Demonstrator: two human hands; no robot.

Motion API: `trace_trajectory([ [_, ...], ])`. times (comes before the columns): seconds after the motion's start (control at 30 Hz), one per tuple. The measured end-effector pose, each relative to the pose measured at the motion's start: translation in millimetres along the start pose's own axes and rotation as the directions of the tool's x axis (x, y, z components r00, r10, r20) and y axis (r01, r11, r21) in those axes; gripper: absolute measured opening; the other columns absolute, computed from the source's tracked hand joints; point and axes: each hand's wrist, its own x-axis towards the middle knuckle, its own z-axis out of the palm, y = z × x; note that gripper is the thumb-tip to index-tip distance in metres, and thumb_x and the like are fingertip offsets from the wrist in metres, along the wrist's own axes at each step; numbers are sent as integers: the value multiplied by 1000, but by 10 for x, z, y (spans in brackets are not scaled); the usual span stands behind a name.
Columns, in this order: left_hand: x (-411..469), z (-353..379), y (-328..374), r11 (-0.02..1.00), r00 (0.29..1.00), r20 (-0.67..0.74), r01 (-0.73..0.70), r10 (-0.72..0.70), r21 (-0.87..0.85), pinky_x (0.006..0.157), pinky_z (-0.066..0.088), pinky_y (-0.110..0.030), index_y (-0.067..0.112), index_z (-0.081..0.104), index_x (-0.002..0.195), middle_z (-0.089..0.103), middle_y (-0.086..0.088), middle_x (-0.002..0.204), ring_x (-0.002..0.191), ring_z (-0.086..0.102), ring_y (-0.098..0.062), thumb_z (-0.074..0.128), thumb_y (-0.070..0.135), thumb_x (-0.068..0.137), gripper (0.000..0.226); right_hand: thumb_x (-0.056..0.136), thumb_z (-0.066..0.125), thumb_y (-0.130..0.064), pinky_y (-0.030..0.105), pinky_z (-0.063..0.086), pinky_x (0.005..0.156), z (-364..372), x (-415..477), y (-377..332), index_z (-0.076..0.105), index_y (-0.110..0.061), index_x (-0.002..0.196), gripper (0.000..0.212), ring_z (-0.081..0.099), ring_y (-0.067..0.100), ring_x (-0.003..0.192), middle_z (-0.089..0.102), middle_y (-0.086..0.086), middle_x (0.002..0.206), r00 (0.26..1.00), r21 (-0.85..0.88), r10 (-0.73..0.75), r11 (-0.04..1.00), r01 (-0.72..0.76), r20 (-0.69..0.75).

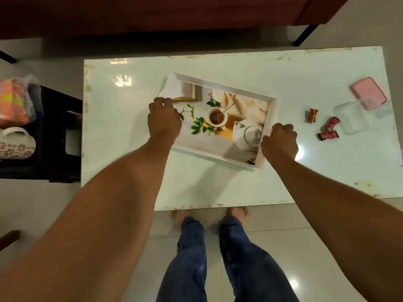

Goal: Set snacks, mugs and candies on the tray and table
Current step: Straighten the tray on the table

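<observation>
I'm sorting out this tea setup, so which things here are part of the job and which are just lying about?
Part of the job: tray held by left hand and right hand; candies; mug; snack packets; table.
Lying about: clear box, pink lid, black stool.

I'm wearing blue jeans [218,258], going barefoot at six o'clock, arms showing bare with no sleeves, ring [163,104] glinting on my left hand [164,123].

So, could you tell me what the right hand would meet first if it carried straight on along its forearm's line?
The right hand grips the tray rim already; beyond lies bare table, probably no obstacle.
</observation>
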Motion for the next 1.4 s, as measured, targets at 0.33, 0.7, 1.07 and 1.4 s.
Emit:
trace_trajectory([
  [0.33,305,191,-215,978,982,-14,185,-187,-93,106,37,-40,8,44,143,44,-17,149,132,44,-36,50,11,101,42,94,65,-21,38,49,84,123,244,67,49,-8,130,42,61,37,114,59,15,127,985,156,170,972,-173,34],
  [0.7,216,123,-318,898,915,68,404,-399,-174,95,46,-38,4,52,129,53,-21,132,118,58,-38,61,9,93,37,89,70,-15,39,52,87,-29,408,63,59,-1,119,35,62,38,108,64,18,118,992,205,113,971,-122,54],
  [1.07,-134,88,-508,852,877,92,480,-471,-207,93,44,-38,5,56,127,53,-21,130,116,58,-40,59,11,93,34,86,69,-12,38,49,82,-190,573,-140,63,-2,116,32,63,39,106,65,19,115,999,161,3,987,-8,32],
  [1.4,-219,181,-564,835,864,117,503,-489,-224,91,45,-38,5,55,127,52,-20,130,114,59,-40,59,10,93,34,88,69,-12,42,52,87,-63,596,-168,62,-2,119,34,63,39,107,64,19,117,997,124,-3,992,-6,71],
])
